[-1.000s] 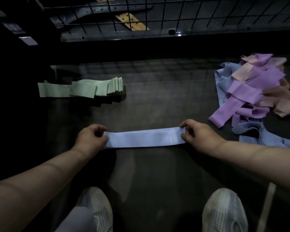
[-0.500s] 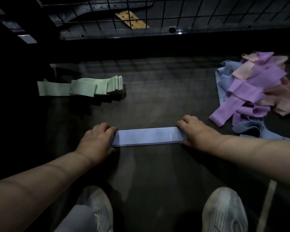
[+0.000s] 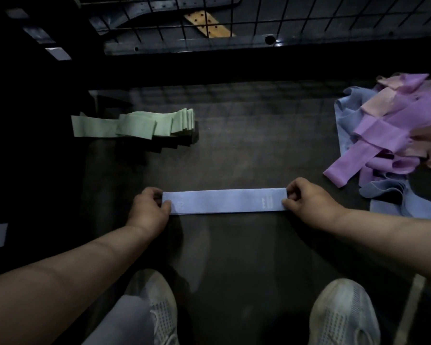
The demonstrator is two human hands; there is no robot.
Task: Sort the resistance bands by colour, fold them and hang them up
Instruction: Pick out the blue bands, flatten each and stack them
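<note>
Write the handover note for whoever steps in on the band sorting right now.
Left hand and right hand: each pinches one end of the blue band, held flat and straight above the dark surface.
Done: green bands folded and stacked, far left.
Left: fold this blue band; sort and fold the mixed pile of purple, pink and blue bands at right. Nothing visibly hung yet on the wire grid beyond.

Both hands (image 3: 148, 209) (image 3: 309, 204) pinched shut, apart
</note>
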